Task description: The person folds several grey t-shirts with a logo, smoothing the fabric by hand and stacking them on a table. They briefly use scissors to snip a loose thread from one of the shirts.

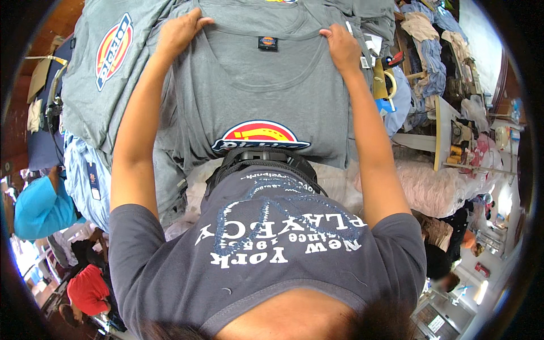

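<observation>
Gray T-shirt (pixel 266 105) lies spread in front of the person, neckline away and lower edge toward the body, among other gray shirts. The left hand (pixel 180 35) is closed on cloth at its left shoulder, beside the neckline; the right hand (pixel 343 50) pinches the right shoulder, thumb at the collar edge. The two hands stand wide apart, with the scooped neck opening between them. A small black label (pixel 267 43) sits inside the back of the neck, and a red, yellow and white print (pixel 262 135) shows near the person's black waist bag (pixel 258 157). To the left lies another gray shirt (pixel 122 107) with a similar print. White tags (pixel 372 45) are just beside the right hand, near a cream-coloured ring (pixel 392 85). Pale pink fabric (pixel 433 184) is heaped farther right.
</observation>
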Action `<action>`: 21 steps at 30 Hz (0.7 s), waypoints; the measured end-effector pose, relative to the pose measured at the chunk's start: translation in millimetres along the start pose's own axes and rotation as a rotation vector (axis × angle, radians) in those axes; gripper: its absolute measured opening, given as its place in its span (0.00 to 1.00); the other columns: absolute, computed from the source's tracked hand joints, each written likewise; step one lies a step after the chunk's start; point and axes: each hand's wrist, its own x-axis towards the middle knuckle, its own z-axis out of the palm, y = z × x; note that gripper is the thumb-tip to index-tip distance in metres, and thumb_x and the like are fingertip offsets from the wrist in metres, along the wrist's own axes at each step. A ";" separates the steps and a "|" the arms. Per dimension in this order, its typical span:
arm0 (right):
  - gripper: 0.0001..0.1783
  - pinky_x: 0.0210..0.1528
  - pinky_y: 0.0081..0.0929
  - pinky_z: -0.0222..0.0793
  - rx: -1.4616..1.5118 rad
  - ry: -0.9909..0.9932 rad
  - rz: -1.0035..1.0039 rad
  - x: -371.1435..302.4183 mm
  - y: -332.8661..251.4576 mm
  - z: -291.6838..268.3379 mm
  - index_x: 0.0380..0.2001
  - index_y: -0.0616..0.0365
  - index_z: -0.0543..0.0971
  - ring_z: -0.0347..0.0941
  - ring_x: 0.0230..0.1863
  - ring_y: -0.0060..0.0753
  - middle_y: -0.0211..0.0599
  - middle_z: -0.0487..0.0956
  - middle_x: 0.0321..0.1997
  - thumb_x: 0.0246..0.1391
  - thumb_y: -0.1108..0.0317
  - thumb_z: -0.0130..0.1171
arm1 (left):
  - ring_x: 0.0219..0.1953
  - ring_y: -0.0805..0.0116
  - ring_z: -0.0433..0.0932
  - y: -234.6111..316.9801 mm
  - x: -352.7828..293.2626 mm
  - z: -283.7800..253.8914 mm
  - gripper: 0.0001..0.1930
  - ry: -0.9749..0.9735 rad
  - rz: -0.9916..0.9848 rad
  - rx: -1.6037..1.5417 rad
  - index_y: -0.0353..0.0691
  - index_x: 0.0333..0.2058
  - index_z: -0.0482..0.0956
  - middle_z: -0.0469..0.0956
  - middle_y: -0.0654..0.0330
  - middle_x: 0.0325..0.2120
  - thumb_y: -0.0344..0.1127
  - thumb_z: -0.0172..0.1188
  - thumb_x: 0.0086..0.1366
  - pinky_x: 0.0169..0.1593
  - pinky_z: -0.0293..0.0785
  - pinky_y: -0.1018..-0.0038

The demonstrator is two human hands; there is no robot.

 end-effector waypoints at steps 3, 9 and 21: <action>0.20 0.14 0.32 0.62 0.059 -0.014 -0.075 10.7 16.2 3.0 0.18 0.53 0.67 0.70 0.16 0.40 0.34 0.72 0.17 0.48 0.47 0.46 | 0.20 0.49 0.72 -15.6 16.4 1.8 0.25 -0.054 0.077 0.011 0.38 0.23 0.67 0.72 0.50 0.14 0.59 0.43 0.55 0.22 0.66 0.59; 0.23 0.14 0.34 0.62 0.042 -0.065 -0.081 7.2 20.6 24.0 0.16 0.52 0.67 0.69 0.16 0.42 0.35 0.72 0.15 0.50 0.44 0.42 | 0.22 0.50 0.74 -15.7 8.4 33.8 0.28 -0.084 -0.061 -0.008 0.41 0.24 0.72 0.74 0.48 0.18 0.61 0.39 0.56 0.24 0.67 0.60; 0.23 0.25 0.27 0.62 0.432 -0.366 0.154 15.7 33.7 15.0 0.22 0.54 0.71 0.70 0.24 0.32 0.35 0.73 0.19 0.48 0.44 0.47 | 0.32 0.70 0.73 -43.9 5.9 18.8 0.22 -0.282 -0.028 -0.620 0.39 0.33 0.72 0.74 0.58 0.26 0.55 0.48 0.57 0.36 0.67 0.73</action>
